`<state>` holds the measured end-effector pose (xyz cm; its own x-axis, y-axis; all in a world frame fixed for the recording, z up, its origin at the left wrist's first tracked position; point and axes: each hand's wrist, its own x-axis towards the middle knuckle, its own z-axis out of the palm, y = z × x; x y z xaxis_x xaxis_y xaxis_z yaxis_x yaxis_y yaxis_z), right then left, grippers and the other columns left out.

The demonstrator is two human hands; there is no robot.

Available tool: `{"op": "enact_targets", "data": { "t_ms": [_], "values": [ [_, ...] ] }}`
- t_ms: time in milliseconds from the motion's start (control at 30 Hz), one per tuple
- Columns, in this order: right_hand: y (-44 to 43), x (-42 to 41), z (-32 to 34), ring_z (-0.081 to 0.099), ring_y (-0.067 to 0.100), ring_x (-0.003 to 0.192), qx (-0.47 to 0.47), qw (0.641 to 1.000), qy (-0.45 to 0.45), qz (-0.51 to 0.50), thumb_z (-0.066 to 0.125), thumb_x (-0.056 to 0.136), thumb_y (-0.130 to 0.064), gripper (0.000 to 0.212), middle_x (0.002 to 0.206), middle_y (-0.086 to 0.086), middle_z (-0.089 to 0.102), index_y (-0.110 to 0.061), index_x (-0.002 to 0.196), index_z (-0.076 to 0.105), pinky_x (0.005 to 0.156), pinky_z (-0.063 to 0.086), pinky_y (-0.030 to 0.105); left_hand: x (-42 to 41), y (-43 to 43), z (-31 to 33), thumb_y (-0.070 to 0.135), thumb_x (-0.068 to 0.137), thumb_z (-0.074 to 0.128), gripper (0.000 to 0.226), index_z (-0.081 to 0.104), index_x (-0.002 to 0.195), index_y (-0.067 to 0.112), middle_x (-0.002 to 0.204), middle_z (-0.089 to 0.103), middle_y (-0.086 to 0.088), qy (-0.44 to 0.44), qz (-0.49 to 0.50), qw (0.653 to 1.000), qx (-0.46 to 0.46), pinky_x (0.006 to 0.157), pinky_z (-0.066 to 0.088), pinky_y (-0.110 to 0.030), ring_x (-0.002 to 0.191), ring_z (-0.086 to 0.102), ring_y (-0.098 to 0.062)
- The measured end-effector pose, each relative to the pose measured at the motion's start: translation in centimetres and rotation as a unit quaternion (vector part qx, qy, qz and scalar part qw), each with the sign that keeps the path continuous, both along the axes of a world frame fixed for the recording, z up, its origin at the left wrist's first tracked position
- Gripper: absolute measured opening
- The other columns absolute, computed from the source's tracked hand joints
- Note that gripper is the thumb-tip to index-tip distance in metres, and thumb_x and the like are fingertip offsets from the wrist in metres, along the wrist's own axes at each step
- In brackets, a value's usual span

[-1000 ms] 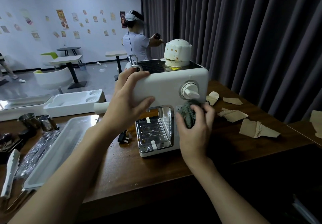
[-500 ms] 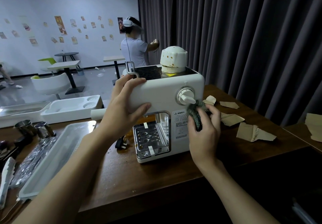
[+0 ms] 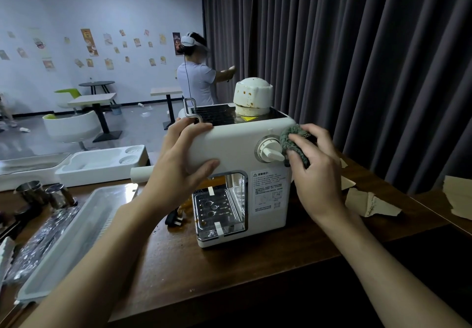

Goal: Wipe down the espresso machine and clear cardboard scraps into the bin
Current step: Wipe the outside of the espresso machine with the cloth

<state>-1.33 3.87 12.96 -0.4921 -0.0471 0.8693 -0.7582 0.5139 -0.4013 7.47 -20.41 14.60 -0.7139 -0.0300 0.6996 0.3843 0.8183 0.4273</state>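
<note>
Espresso machine (image 3: 237, 146) stands upright on the wooden table (image 3: 229, 271), front face toward the camera. Left hand (image 3: 184, 159) grips its upper left corner, fingers curled over the top edge and thumb across the front. Right hand (image 3: 316, 174) is closed round a grey-green cloth (image 3: 291, 138), pressing it against the upper right corner just beside the dial (image 3: 270, 150). Cardboard scraps (image 3: 370, 201) lie on the table right of the machine, partly hidden by the right hand; a stained white cap (image 3: 252, 95) sits on the machine's top.
</note>
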Motion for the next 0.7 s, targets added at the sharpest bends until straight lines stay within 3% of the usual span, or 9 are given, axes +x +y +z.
{"op": "enact_targets", "data": {
  "t_ms": [67, 200, 533, 700],
  "values": [
    [0.0, 0.2, 0.5, 0.053, 0.022, 0.119, 0.002, 1.0, -0.005, 0.003, 0.066, 0.085, 0.004, 0.032, 0.129, 0.013, 0.056, 0.002, 0.117, 0.066, 0.104, 0.034, 0.011, 0.0, 0.0, 0.0, 0.045, 0.085, 0.067, 0.059, 0.043, 0.138, 0.037, 0.149, 0.029, 0.005, -0.002, 0.001, 1.0, -0.001, 0.117, 0.035, -0.051, 0.143, 0.03, -0.021],
    [-0.4, 0.6, 1.9, 0.052, 0.021, 0.122, 0.021, 1.0, 0.001, 0.022, 0.064, 0.087, 0.002, 0.033, 0.13, 0.012, 0.055, 0.001, 0.119, 0.065, 0.106, 0.041, 0.027, -0.1, -0.2, -0.1, 0.039, 0.086, 0.07, 0.059, 0.044, 0.138, 0.036, 0.149, 0.03, 0.001, 0.006, 0.002, 1.0, -0.002, 0.116, 0.035, -0.051, 0.143, 0.031, -0.023],
    [-2.9, 2.1, 3.3, 0.053, 0.03, 0.116, 0.163, 0.984, 0.057, 0.041, 0.068, 0.08, 0.003, 0.036, 0.127, 0.012, 0.058, -0.004, 0.115, 0.068, 0.103, 0.044, 0.039, 0.1, -0.3, 0.0, 0.04, 0.086, 0.071, 0.06, 0.04, 0.138, 0.045, 0.147, 0.031, 0.008, 0.017, -0.005, 1.0, -0.009, 0.113, 0.04, -0.05, 0.139, 0.036, -0.02],
    [-3.2, 2.7, 3.0, 0.056, 0.034, 0.112, 0.187, 0.979, 0.083, 0.002, 0.07, 0.077, 0.006, 0.039, 0.126, 0.016, 0.059, -0.004, 0.114, 0.068, 0.097, 0.05, 0.044, 0.9, -0.3, 0.7, 0.035, 0.083, 0.066, 0.061, 0.03, 0.124, 0.062, 0.14, 0.041, 0.014, 0.0, -0.032, 0.999, 0.022, 0.099, 0.049, -0.033, 0.125, 0.048, -0.015]
  ]
}}
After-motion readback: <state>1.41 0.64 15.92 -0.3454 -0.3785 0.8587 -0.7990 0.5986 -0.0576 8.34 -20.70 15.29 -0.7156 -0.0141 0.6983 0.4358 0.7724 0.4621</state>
